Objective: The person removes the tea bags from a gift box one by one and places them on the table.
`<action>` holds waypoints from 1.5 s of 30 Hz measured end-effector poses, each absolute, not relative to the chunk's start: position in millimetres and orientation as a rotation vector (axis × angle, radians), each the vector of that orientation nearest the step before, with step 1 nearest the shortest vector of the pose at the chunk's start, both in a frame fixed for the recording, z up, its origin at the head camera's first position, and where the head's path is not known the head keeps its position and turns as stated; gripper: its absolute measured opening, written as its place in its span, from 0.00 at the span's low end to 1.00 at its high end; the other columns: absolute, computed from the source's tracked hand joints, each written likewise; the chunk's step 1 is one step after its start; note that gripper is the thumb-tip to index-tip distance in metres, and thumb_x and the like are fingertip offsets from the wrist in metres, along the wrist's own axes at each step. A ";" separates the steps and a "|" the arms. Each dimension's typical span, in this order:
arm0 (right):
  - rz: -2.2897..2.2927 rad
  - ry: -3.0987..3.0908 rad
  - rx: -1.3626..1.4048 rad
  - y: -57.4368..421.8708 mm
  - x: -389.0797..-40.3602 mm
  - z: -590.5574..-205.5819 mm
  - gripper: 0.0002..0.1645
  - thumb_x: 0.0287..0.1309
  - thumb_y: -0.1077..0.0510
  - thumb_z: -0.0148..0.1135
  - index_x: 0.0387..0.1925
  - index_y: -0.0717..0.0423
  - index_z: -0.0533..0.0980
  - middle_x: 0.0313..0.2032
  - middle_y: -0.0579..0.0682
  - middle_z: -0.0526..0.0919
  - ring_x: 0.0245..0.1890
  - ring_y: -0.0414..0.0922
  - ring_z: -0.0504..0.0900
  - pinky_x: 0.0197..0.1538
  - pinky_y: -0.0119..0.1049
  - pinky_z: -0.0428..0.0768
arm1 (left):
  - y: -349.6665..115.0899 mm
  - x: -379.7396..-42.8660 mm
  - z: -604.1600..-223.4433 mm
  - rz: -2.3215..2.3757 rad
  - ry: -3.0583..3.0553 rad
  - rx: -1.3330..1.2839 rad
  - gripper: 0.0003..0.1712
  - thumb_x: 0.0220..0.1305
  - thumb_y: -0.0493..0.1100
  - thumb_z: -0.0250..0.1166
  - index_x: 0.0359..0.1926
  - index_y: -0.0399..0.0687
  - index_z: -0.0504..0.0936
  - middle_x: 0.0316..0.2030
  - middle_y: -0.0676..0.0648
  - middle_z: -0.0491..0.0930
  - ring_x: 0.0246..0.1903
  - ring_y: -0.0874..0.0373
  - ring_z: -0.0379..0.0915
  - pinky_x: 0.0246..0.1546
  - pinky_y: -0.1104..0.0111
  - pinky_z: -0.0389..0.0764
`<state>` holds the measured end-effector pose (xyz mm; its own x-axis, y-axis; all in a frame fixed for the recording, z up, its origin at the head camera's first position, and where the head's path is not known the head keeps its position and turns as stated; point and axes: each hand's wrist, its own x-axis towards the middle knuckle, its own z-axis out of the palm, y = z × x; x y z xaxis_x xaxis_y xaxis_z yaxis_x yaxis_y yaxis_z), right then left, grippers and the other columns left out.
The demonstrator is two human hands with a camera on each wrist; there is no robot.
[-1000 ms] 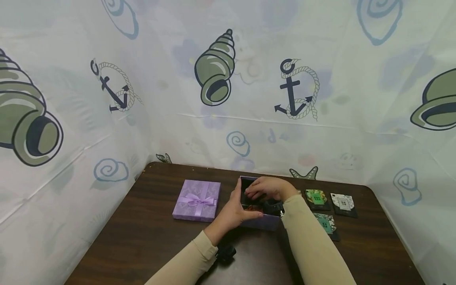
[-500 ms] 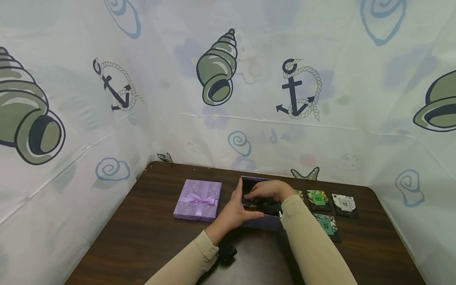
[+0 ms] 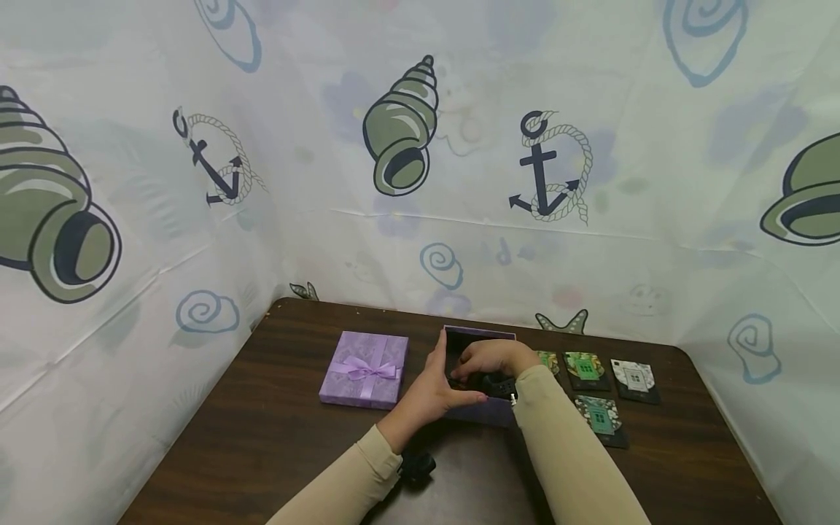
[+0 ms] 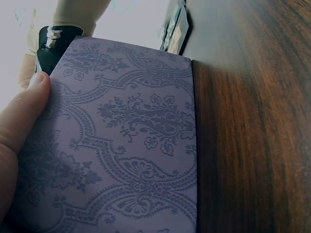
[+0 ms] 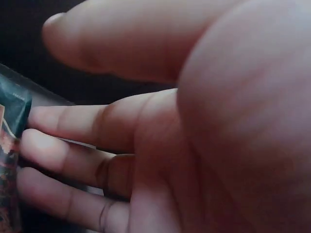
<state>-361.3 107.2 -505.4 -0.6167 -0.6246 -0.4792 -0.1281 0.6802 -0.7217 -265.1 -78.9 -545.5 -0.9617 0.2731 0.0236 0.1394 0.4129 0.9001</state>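
Observation:
A purple gift box stands uncovered on the table, dark inside. My left hand holds its left side, thumb along the front rim and fingers up the left wall. The left wrist view shows the patterned outer wall of the box with the thumb at its upper edge. Inside the box reaches my right hand. In the right wrist view its fingertips touch a dark glossy packet with a printed front, while the thumb stands apart from it. How many packets lie in the box is hidden.
The purple lid with a ribbon bow lies left of the box. Right of it lie several flat dark packets, among them a green one, a white one and a teal one. A patterned cloth hangs behind the table.
My right hand has sunk lower and slightly toward the front inside the box, showing more of the back rim. My left hand keeps its hold on the box.

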 end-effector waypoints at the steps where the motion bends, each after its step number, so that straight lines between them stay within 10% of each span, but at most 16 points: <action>1: -0.843 2.134 -0.584 107.2 -361.2 -505.7 0.17 0.74 0.51 0.66 0.52 0.58 0.89 0.50 0.50 0.91 0.52 0.45 0.87 0.64 0.49 0.84 | -78.9 -264.9 -545.5 1.595 2.530 0.371 0.84 0.54 0.65 0.86 0.89 0.70 0.27 0.88 0.33 0.40 0.83 0.29 0.51 0.76 0.35 0.68; 9: -0.867 2.126 -0.569 107.6 -359.3 -506.0 0.12 0.72 0.57 0.68 0.50 0.58 0.90 0.49 0.51 0.91 0.52 0.46 0.89 0.67 0.52 0.84 | -78.7 -265.0 -545.9 1.595 2.535 0.371 0.84 0.54 0.65 0.86 0.89 0.67 0.28 0.88 0.33 0.40 0.83 0.29 0.53 0.75 0.36 0.69; 24: -0.985 2.007 -0.625 109.3 -357.5 -506.6 0.12 0.68 0.64 0.69 0.51 0.63 0.84 0.37 0.49 0.84 0.33 0.43 0.78 0.43 0.36 0.82 | -78.7 -265.2 -546.6 1.618 2.530 0.384 0.85 0.53 0.64 0.87 0.90 0.64 0.29 0.88 0.32 0.42 0.82 0.30 0.56 0.76 0.37 0.69; 45: -1.271 2.045 -0.612 116.0 -351.6 -504.5 0.10 0.79 0.55 0.62 0.51 0.59 0.80 0.36 0.49 0.84 0.29 0.41 0.82 0.35 0.35 0.83 | -79.3 -265.1 -548.5 1.624 2.541 0.425 0.85 0.54 0.63 0.86 0.90 0.60 0.29 0.87 0.33 0.44 0.83 0.33 0.56 0.77 0.39 0.69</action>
